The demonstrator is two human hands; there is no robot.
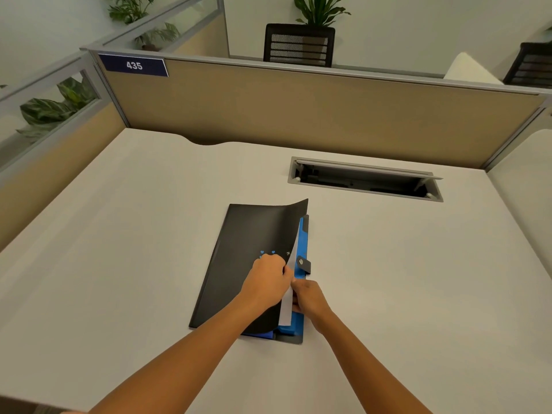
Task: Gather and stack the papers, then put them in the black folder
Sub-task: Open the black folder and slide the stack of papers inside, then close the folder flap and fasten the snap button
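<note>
The black folder (239,249) lies in the middle of the desk, its front cover curled partly down over a blue inner lining (302,243). A strip of white papers (286,309) shows between the cover and the lining along the right edge. My left hand (265,279) rests on the cover and pinches its right edge. My right hand (309,298) sits at the folder's right edge, fingers against the papers. A small black snap tab (303,263) sticks out just above my right hand.
An open cable hatch (364,179) is sunk into the desk (119,234) at the back right. Tan cubicle partitions (298,109) wall the desk at the back and left, with a sign reading 435 (133,65).
</note>
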